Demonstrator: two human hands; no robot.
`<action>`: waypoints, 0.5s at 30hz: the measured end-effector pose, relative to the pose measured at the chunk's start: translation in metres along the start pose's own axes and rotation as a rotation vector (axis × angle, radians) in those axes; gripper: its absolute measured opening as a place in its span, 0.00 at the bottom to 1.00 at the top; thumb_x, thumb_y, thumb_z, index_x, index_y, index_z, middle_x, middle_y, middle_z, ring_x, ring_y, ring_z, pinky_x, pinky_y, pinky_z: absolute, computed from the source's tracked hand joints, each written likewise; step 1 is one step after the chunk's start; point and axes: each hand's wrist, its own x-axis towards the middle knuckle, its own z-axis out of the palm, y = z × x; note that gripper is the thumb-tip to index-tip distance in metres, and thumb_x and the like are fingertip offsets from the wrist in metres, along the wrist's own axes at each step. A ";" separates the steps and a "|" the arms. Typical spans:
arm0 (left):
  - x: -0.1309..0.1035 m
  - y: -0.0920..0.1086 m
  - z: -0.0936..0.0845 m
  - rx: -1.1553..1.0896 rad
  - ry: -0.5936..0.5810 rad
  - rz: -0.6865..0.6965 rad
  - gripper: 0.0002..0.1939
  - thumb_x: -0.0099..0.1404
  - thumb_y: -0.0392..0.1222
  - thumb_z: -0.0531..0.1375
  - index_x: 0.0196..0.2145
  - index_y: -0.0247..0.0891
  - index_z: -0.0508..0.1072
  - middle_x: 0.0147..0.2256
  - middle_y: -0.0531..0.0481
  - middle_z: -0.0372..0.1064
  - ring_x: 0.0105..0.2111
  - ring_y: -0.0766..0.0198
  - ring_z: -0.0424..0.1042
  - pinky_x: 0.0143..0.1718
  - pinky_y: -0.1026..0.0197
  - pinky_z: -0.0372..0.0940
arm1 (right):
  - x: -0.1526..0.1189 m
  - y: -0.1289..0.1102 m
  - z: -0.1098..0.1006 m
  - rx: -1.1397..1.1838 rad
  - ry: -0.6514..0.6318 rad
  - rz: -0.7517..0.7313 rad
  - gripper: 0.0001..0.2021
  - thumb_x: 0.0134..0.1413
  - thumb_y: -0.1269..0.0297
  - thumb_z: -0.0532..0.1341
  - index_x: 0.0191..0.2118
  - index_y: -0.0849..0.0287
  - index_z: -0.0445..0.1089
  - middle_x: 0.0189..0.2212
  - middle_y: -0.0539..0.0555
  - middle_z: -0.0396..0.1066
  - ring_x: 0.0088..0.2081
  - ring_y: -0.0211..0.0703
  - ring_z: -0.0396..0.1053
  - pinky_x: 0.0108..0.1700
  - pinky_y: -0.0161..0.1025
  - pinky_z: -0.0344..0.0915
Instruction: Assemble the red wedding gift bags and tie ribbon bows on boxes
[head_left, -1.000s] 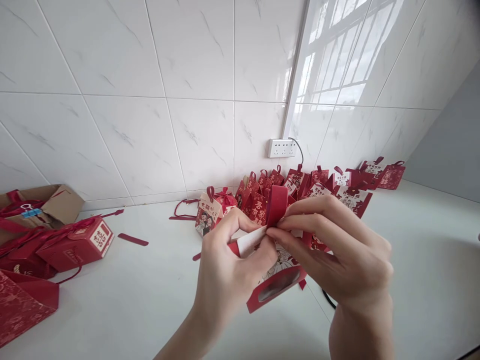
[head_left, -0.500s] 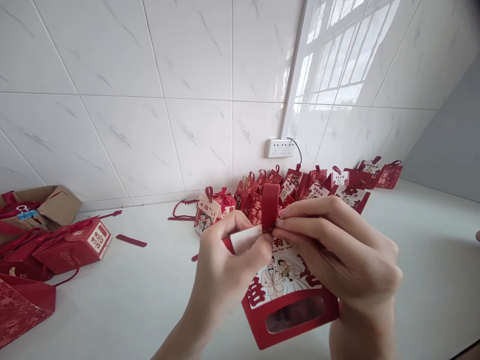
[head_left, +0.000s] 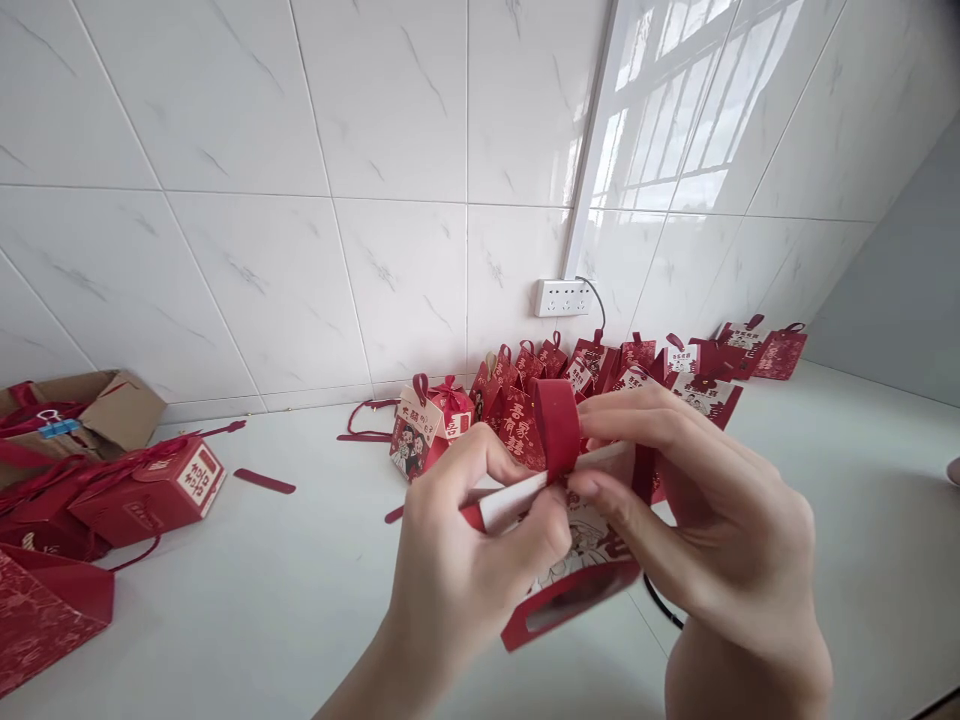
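Between my hands is a red and white gift box (head_left: 574, 590) with a drawn couple on its front and a clear window low down. A red strap handle (head_left: 564, 425) loops up from its top edge. My left hand (head_left: 480, 525) pinches the top edge of the box on the left, thumb in front, close to the foot of the strap. On the right, my right hand (head_left: 697, 510) is closed on the top edge, thumb in front and fingers behind. The box is tilted, and my fingers cover part of its front and top.
Finished-looking red gift boxes (head_left: 521, 425) stand in a cluster by the tiled wall. At left are a cardboard carton (head_left: 124, 410), a red box (head_left: 161, 490) with cord, and a loose red strip (head_left: 264, 481). A power socket (head_left: 562, 298) is on the wall.
The box's top has tipped toward me, so its front and window look foreshortened. The strap has shifted slightly right, and my right thumb now presses on the front of the top edge.
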 end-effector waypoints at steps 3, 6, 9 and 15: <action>-0.001 0.000 0.002 0.074 0.018 0.088 0.12 0.53 0.33 0.59 0.19 0.38 0.57 0.19 0.59 0.56 0.17 0.75 0.53 0.16 0.73 0.50 | 0.001 0.001 -0.002 0.082 -0.011 0.084 0.06 0.55 0.71 0.61 0.38 0.55 0.70 0.39 0.55 0.71 0.47 0.47 0.68 0.42 0.39 0.69; 0.000 0.000 0.003 0.091 -0.006 0.101 0.12 0.54 0.33 0.58 0.19 0.38 0.57 0.20 0.58 0.57 0.19 0.75 0.54 0.17 0.72 0.51 | 0.001 0.002 -0.001 0.137 -0.003 0.173 0.03 0.54 0.70 0.62 0.34 0.56 0.71 0.39 0.54 0.72 0.47 0.47 0.69 0.42 0.38 0.70; 0.004 -0.002 0.003 0.070 -0.082 0.013 0.11 0.53 0.35 0.58 0.20 0.38 0.57 0.19 0.58 0.56 0.19 0.74 0.54 0.17 0.72 0.51 | 0.001 0.001 0.002 0.258 0.004 0.267 0.03 0.54 0.72 0.61 0.33 0.56 0.70 0.38 0.52 0.72 0.37 0.39 0.72 0.33 0.33 0.71; 0.008 -0.004 0.000 -0.062 -0.214 -0.202 0.12 0.52 0.40 0.59 0.20 0.39 0.57 0.16 0.59 0.52 0.16 0.74 0.50 0.15 0.71 0.48 | 0.004 0.003 0.010 0.420 0.163 0.275 0.10 0.52 0.77 0.60 0.35 0.55 0.61 0.31 0.48 0.74 0.30 0.35 0.73 0.27 0.30 0.71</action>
